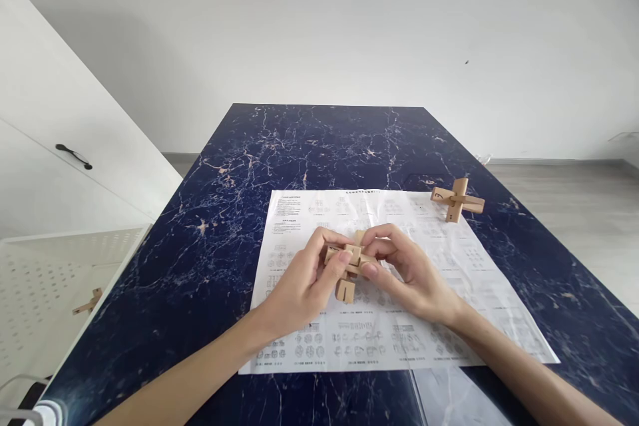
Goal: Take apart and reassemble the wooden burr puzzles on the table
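Both hands grip a wooden burr puzzle (353, 254) made of interlocking notched sticks, held over a printed sheet. My left hand (314, 279) pinches its left side, with the thumb on top. From the right, my right hand (407, 273) closes thumb and fingers on another stick of it. One stick end with a dark mark points toward me below the thumbs. The fingers hide part of the puzzle. The white instruction sheet (294, 226), covered with small diagrams and text, lies flat under both hands.
A second cross-shaped wooden puzzle (456, 200) sits at the sheet's upper right corner. The dark blue marbled table (299, 140) reaches toward a white wall. At left are a white cabinet (74, 113) and a perforated white surface (44, 286) bearing another wooden piece (88, 303).
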